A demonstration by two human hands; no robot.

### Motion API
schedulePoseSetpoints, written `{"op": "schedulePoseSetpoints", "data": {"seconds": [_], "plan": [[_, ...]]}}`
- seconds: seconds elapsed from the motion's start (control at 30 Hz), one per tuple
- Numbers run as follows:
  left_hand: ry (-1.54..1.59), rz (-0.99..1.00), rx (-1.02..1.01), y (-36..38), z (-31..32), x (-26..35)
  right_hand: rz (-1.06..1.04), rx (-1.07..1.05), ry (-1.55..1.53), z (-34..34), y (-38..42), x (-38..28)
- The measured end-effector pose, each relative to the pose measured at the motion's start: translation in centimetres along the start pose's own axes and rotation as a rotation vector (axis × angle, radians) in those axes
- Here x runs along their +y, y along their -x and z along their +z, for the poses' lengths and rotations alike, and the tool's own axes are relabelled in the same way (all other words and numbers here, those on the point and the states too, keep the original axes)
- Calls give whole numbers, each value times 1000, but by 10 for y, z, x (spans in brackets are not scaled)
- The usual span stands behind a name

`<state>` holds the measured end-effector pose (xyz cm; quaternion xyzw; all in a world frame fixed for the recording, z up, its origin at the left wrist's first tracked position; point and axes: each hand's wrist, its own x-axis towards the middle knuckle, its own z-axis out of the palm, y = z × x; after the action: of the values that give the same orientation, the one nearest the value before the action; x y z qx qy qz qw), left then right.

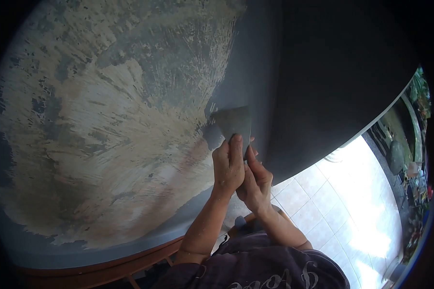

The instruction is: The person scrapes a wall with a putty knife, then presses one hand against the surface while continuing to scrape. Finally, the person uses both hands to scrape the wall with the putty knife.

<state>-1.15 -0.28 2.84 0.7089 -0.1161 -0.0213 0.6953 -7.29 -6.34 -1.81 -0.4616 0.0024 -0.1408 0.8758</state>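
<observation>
A putty knife [234, 120] with a broad metal blade is raised against the grey painted wall [229, 91], close to the right edge of a large scraped patch [115, 125]. My left hand [228, 163] is closed on it, with the thumb laid along the lower blade. Just to the right, my right hand [257, 185] is closed as well, its fingers pressed near the tool's lower right side. The handle is hidden by both hands. Pale bare plaster and grey paint remnants streak across the patch.
A dark wall section [332, 72] runs along the right. Below it lies a bright tiled floor [332, 207], with plants and stones [398, 156] beyond. A reddish-brown rail [101, 267] crosses the lower left, under the wall.
</observation>
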Motion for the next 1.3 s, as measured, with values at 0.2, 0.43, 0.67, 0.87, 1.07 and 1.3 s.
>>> {"op": "schedulePoseSetpoints", "data": {"seconds": [0.2,0.43,0.67,0.87,1.07,1.3], "plan": [[-14,-5,9,2,-1,3,-38,40,77,5,1,5],[-11,-56,4,1,-1,7,9,65,-10,8,3,1],[-6,-29,-5,-2,0,8,18,56,-72,9,-1,2],[-9,-33,-6,-2,2,12,-19,38,-36,9,0,-2],[-65,0,-10,-1,-3,14,-43,30,25,11,-1,5],[-104,-1,1,-1,3,17,34,-2,-115,6,1,-3]]}}
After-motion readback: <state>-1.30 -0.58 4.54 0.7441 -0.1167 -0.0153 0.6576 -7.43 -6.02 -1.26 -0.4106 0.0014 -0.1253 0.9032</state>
